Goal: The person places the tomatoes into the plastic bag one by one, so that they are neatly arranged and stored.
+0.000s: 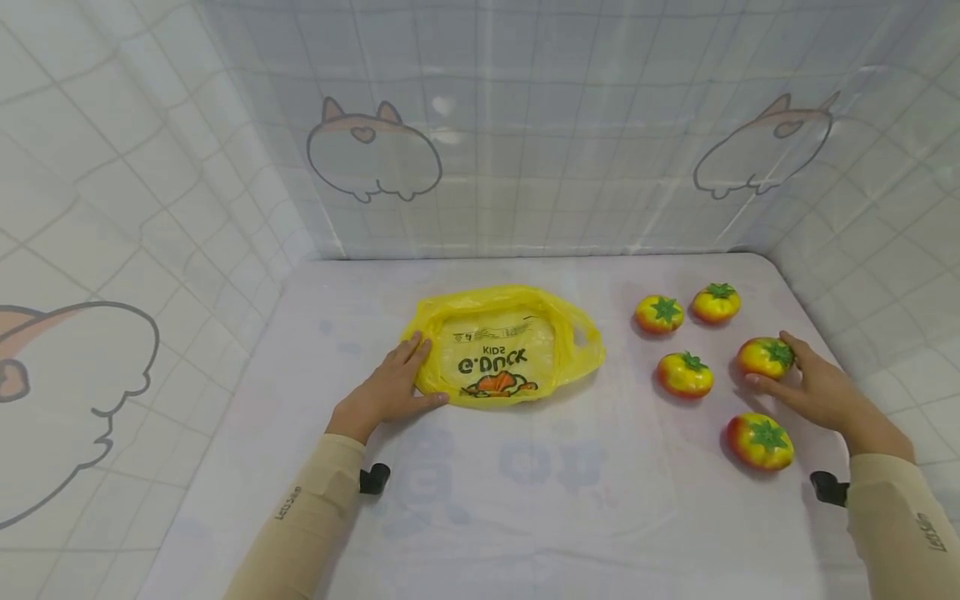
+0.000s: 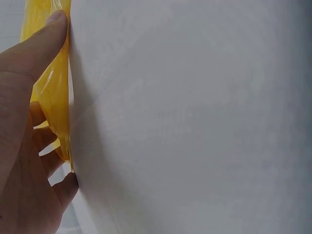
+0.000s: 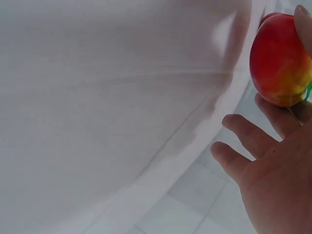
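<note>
A yellow plastic bag (image 1: 585, 360) with printed duck lettering lies flat, its opening rolled back. My left hand (image 1: 386, 387) rests against the bag's left edge, fingers spread and the thumb along its near corner. In the left wrist view, thumb and fingers touch the yellow plastic (image 2: 56, 92). At the right, my right hand (image 1: 825, 392) holds a yellow-red toy tomato (image 1: 759, 357) with a green star-shaped top between thumb and fingers. The right wrist view shows its red side (image 3: 278, 58), with the other fingers stretched out below.
Around the right hand lie more toy tomatoes: a far one (image 1: 716, 305), one left of it (image 1: 658, 315), a middle one (image 1: 684, 377) and a near one (image 1: 759, 442). The white-covered table (image 1: 525, 508) meets tile-patterned curtains (image 1: 555, 167) at the back and sides.
</note>
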The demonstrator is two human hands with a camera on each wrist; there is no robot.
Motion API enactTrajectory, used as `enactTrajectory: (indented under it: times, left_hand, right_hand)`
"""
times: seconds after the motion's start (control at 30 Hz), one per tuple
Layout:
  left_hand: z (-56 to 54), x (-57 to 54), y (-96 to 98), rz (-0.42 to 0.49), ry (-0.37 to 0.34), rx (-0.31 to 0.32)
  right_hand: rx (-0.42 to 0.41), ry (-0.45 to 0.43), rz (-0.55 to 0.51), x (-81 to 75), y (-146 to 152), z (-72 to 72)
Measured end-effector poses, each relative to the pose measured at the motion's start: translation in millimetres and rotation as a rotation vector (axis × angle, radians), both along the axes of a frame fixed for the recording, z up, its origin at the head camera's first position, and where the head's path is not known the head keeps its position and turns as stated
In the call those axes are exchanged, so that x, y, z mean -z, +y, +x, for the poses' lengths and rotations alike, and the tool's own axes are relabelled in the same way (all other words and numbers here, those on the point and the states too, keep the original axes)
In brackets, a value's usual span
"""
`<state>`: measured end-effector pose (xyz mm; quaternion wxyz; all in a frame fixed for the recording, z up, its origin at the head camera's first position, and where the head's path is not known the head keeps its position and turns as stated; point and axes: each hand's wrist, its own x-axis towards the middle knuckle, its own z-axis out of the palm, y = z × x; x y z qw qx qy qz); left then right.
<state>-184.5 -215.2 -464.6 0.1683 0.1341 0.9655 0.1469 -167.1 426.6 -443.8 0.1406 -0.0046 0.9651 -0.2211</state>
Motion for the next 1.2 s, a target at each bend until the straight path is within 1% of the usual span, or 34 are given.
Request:
enactTrajectory:
  times: [0.23,0.37,0.53,0.63,0.8,1.0,1.2]
  left_hand:
    - [-1.0,-2.0,0.3,-0.008,-0.007,0.001]
    - [-0.7,-2.2,0.5,-0.002,-0.001,0.006]
    - [-1.9,-0.8,-0.6,-0.005,0.000,0.004]
    - [-2.9,0.4,-1.0,-0.006,0.003,0.006]
    - [-3.0,0.3,-0.1,-0.010,0.003,0.010]
    - [-3.1,0.7,0.5,-0.020,-0.013,0.010]
    - [-4.1,-2.7,1.6,-0.016,-0.024,0.009]
  right_hand:
    - [-0.013,0.020,-0.014,-5.9,0.3,-2.8]
    - [-0.022,0.047,-0.019,-9.8,-0.5,-3.9]
    - [-0.013,0.067,-0.020,-18.1,-4.6,-5.0]
    - [-0.004,0.059,-0.010,-25.9,-8.4,-5.2]
    - [-0.014,0.090,0.005,-38.9,-17.4,-5.0]
    - [-0.056,0.159,0.018,-55.7,-32.0,-6.8]
    - [-0.095,0.161,0.043,-75.9,-52.0,-11.7]
